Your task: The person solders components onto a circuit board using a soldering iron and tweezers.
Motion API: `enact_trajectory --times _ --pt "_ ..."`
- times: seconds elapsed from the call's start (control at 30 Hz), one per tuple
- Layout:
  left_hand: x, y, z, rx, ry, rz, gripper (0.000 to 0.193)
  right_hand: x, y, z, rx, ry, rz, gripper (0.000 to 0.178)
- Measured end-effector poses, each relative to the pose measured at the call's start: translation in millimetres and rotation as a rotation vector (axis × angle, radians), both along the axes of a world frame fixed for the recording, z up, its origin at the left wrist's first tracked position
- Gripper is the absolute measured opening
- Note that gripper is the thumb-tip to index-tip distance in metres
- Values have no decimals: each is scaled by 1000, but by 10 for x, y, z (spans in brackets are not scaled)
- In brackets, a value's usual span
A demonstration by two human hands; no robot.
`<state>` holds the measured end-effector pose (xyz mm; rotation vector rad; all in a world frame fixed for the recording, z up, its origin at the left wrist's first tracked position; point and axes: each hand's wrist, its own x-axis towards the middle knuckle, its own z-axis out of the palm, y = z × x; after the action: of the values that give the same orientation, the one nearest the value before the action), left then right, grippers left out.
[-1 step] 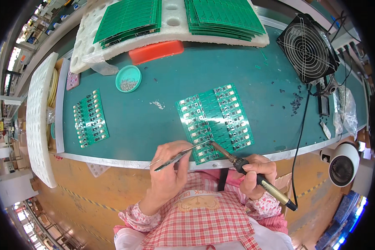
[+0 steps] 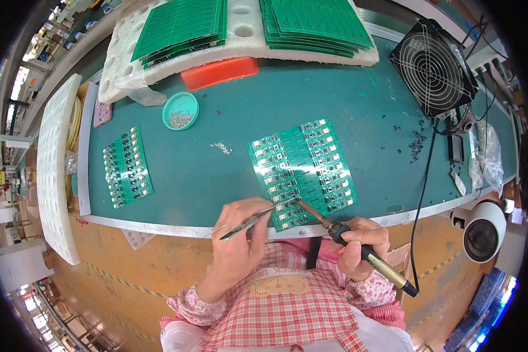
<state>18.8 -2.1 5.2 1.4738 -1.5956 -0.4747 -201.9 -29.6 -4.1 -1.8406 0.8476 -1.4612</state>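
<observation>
A green circuit board panel [image 2: 302, 154] lies on the bench in front of me, with rows of small black and white parts along both sides. My left hand [image 2: 238, 237] is closed around a pair of metal tweezers [image 2: 253, 220], whose tips reach the lower middle of the panel. In my right hand [image 2: 365, 240] is a soldering iron [image 2: 334, 227], its tip at the same spot, close to the tweezer tips. Whether the tips touch a part there is too small to tell. Off to the left lies a smaller-looking populated board [image 2: 127, 167].
Stacked green boards [image 2: 179, 26] rest on white foam [image 2: 243, 56] at the back. A red box [image 2: 220, 73], a teal dish [image 2: 180, 102] of tiny parts and loose black parts [image 2: 416, 144] are around. A black fan [image 2: 431, 70] stands back right; the iron's cord [image 2: 426, 199] runs nearby.
</observation>
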Motion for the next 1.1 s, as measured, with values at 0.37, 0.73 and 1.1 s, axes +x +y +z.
enact_trajectory --times 0.37,0.73,1.1 --pt "-29 -57 34 -29 -102 -49 20 -19 -15 -34 -11 -12 0 14" --pt "-33 -57 24 -37 -113 -43 20 -7 18 15 -16 -152 -16 19" --pt "-31 -59 34 -37 -112 -45 20 6 57 64 -14 -169 -23 31"
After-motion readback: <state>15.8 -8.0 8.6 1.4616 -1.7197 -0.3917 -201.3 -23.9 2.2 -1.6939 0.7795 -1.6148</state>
